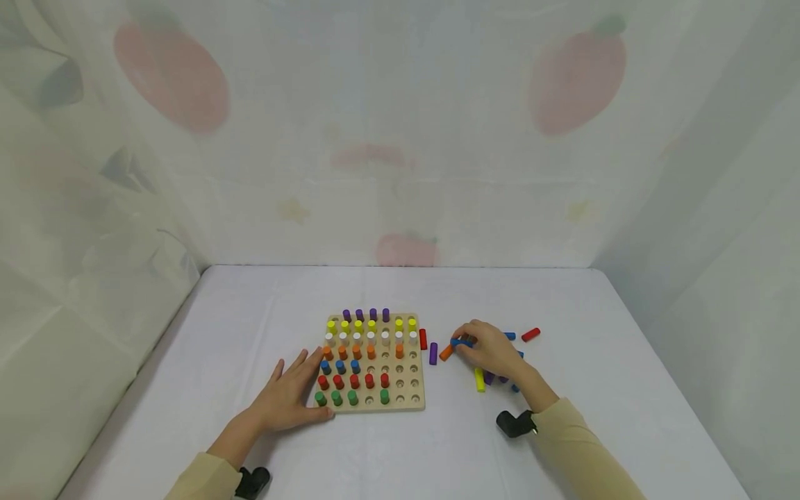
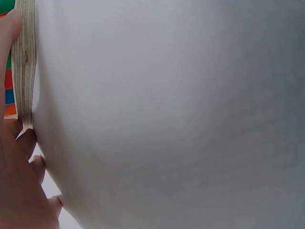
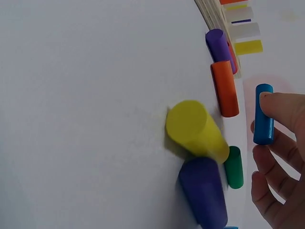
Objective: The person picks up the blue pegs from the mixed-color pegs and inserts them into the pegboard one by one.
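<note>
A wooden pegboard (image 1: 400,403) stands on the table with rows of purple, yellow, white, orange, blue, red and green pegs. My left hand (image 1: 289,394) lies with spread fingers against the board's left edge, its thumb at the front left corner. In the left wrist view that thumb overlaps the board's layered edge (image 2: 26,62). My right hand (image 1: 490,348) pinches a blue peg (image 3: 264,114) between thumb and fingers, raised over the loose pegs right of the board. Below it lie an orange peg (image 3: 225,89), a yellow peg (image 3: 195,125) and a green peg (image 3: 234,167).
Between board and right hand lie a purple peg (image 1: 433,353) and a red peg (image 1: 423,339). Another red peg (image 1: 530,335) lies farther right. Several loose pegs sit around the right wrist, partly hidden by it. A white cloth covers the table (image 1: 262,298), with a patterned curtain behind.
</note>
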A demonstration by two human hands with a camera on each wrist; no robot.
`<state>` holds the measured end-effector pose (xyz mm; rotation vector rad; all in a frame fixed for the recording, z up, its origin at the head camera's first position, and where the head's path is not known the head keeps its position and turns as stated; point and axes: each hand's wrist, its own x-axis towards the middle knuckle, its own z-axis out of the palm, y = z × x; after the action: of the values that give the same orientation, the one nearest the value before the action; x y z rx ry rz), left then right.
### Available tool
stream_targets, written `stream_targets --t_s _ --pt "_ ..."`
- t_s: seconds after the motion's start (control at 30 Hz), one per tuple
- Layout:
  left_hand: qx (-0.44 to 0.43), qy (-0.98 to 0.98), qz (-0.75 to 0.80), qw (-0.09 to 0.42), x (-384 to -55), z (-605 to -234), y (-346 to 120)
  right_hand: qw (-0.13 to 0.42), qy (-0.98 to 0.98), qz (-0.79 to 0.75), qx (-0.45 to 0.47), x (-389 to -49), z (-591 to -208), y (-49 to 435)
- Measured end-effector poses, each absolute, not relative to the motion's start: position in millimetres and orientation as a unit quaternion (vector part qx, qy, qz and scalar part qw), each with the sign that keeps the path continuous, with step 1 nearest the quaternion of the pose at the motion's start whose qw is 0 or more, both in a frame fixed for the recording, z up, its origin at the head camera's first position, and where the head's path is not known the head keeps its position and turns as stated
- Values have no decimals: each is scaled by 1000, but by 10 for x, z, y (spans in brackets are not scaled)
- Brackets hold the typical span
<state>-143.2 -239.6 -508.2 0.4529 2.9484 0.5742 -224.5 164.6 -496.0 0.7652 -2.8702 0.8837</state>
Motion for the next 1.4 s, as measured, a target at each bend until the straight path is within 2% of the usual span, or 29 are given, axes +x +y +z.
stream_targets --t_s 0.57,0.87,1.07,1.4 --pt "147 970 189 51 -1425 -5072 -2389 18 -918 314 241 -2253 -4901 1372" --pt "145 970 188 55 -1431 -5085 -2395 5 -898 351 264 -2250 -4872 1210" --pt "144 970 187 57 -1426 -5068 -2392 20 -887 353 295 -2237 -4847 1094" --pt "142 971 184 61 -1429 -5066 -2384 -7 -887 354 296 -2156 -4749 893"
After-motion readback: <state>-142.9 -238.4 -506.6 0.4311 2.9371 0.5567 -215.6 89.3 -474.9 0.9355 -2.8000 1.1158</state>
